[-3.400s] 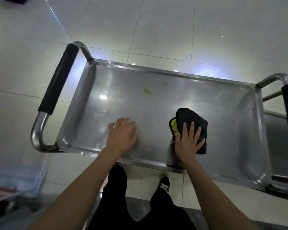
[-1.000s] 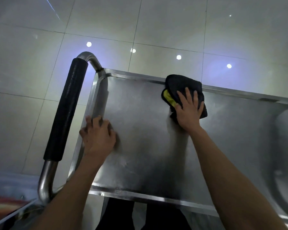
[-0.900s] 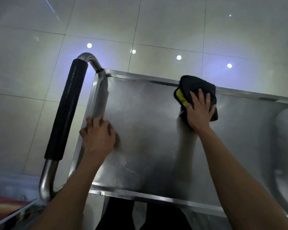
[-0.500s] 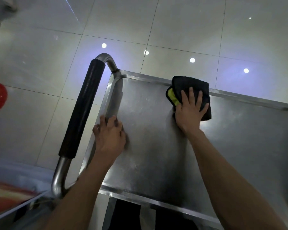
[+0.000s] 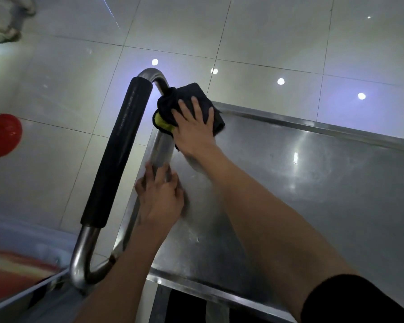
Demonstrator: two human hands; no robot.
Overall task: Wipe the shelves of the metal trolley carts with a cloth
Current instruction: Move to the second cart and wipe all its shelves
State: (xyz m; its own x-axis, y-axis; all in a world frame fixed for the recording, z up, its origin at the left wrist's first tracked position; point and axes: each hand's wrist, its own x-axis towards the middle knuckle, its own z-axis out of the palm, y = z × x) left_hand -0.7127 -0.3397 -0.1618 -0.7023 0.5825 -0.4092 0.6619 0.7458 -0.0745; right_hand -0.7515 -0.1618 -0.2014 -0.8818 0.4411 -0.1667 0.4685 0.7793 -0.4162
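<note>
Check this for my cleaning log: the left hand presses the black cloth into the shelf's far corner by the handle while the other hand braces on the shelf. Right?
Not quite: the head view shows the right hand pressing the black cloth into that corner; the left hand braces on the shelf beside the handle.

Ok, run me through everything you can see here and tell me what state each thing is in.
cloth: bunched, pressed into the far left corner of the shelf
right hand: flat on the cloth, fingers straight
left hand: resting on the shelf's left rim, fingers extended
top shelf: bare metal, faintly streaked
trolley handle: untouched, with a black grip
</note>
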